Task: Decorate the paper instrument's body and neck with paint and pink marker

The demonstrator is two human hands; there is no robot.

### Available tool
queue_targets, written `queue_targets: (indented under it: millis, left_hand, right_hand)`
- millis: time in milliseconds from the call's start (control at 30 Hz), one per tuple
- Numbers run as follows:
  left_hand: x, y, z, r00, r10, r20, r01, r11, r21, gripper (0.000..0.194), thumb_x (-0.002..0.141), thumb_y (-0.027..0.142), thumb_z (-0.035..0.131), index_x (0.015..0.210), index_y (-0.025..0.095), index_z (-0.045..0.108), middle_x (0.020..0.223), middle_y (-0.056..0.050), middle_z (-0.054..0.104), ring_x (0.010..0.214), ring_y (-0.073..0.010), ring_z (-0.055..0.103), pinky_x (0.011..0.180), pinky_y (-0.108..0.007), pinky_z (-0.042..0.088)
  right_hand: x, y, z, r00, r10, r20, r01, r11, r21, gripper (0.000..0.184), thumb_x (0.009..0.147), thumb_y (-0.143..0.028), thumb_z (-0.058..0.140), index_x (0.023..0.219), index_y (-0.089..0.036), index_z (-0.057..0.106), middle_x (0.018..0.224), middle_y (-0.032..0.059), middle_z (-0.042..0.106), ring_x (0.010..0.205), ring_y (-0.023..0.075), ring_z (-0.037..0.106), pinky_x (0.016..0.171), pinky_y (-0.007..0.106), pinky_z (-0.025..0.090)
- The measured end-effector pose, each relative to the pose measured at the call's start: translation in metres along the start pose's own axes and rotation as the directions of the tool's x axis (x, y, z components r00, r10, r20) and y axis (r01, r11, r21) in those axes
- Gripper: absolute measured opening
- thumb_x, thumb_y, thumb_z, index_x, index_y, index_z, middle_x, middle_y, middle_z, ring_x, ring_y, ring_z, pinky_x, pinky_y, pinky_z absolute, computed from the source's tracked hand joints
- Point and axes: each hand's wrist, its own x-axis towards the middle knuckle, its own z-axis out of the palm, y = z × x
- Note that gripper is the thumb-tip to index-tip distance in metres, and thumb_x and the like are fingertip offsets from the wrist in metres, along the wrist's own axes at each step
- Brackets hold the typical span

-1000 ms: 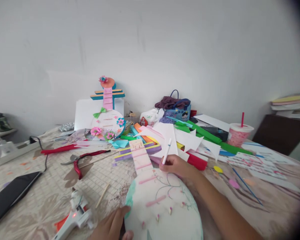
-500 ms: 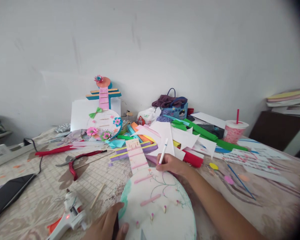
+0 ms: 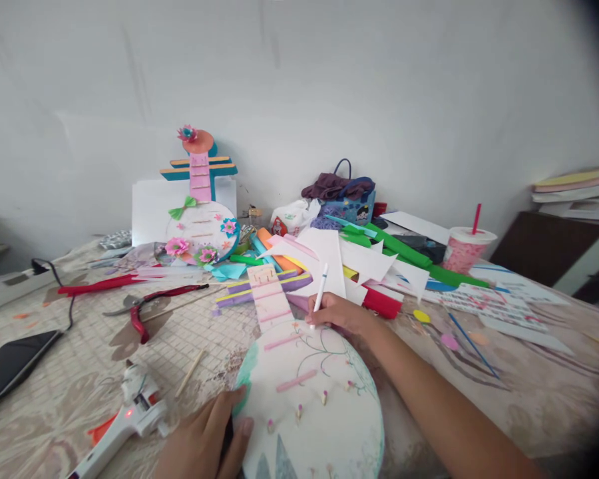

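A round-bodied craft instrument (image 3: 324,426) with a pink-barred neck (image 3: 271,303) lies before me. Painted green vines, two pink strips and several small pink-topped pegs mark its white face. My right hand (image 3: 332,313) pinches a slim white pen (image 3: 321,287) near its lower end. The pen stands almost upright, its lower end at the face just right of the neck; whether the tip touches is hard to tell. At the green-tinted left rim, my left hand (image 3: 212,429) holds the instrument's edge, thumb and forefinger on it and the other fingers partly hidden.
A hot glue gun (image 3: 142,399) with a red light lies left, near red-handled pruning shears (image 3: 138,313). A decorated craft instrument (image 3: 202,229) stands behind. Paper scraps (image 3: 329,256) fill the middle; a pink cup (image 3: 466,249) with a straw stands right.
The camera view has shifted, so most things appear slightly higher and farther left. My right hand still pinches the pen and my left hand stays at the instrument's rim.
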Motion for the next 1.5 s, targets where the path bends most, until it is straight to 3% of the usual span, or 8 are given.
queue_targets:
  millis: [167,400,700,1133,1500]
  left_hand:
    - [-0.001,0.0,0.001,1.0,-0.02,0.02,0.021,0.998,-0.062,0.02,0.09,0.039,0.038,0.099,0.026,0.05,0.076,0.005,0.069,0.064,-0.0114,0.067,0.053,-0.019,0.052]
    - [-0.002,0.003,0.001,0.982,-0.146,0.12,0.158,0.982,-0.099,0.022,0.09,0.041,0.038,0.102,0.028,0.05,0.083,0.005,0.069,0.07,-0.013,0.066,0.058,-0.022,0.051]
    - [-0.002,0.001,0.0,0.986,-0.112,0.122,0.122,0.989,-0.084,0.019,0.089,0.039,0.04,0.103,0.029,0.047,0.083,0.006,0.068,0.07,-0.0112,0.066,0.058,-0.019,0.051]
    - [-0.001,0.001,0.001,0.99,-0.086,0.111,0.095,0.993,-0.072,0.018,0.089,0.039,0.04,0.103,0.029,0.046,0.08,0.006,0.068,0.067,-0.0119,0.066,0.056,-0.021,0.051]
    - [0.0,0.002,0.0,0.99,-0.086,0.112,0.097,0.99,-0.1,0.019,0.089,0.038,0.039,0.1,0.027,0.051,0.081,0.005,0.068,0.069,-0.0117,0.066,0.058,-0.02,0.051]
  right_hand:
    - [0.002,0.003,0.004,1.0,0.0,-0.02,0.001,0.998,0.06,0.033,0.059,-0.038,0.076,0.069,-0.016,0.053,0.065,-0.0031,0.055,0.058,0.01,0.047,0.056,0.023,0.034]
    - [0.004,0.002,0.012,0.996,-0.029,-0.09,0.034,0.997,0.063,0.032,0.061,-0.039,0.074,0.071,-0.017,0.054,0.064,-0.0048,0.053,0.06,0.0098,0.045,0.059,0.023,0.033]
    - [0.008,0.003,0.003,0.998,0.061,-0.024,-0.06,0.998,0.021,0.029,0.06,-0.037,0.073,0.069,-0.015,0.057,0.056,-0.0049,0.051,0.047,0.006,0.032,0.047,0.023,0.019]
    - [0.007,0.003,0.006,0.997,0.045,-0.069,-0.044,0.999,0.024,0.034,0.063,-0.044,0.072,0.077,-0.018,0.056,0.058,-0.0071,0.045,0.051,0.0079,0.036,0.052,0.022,0.025]
    - [0.011,0.002,0.001,0.998,0.036,0.046,-0.038,0.999,0.038,0.021,0.065,-0.032,0.069,0.072,-0.016,0.058,0.054,-0.0055,0.046,0.049,0.0078,0.035,0.049,0.023,0.022]
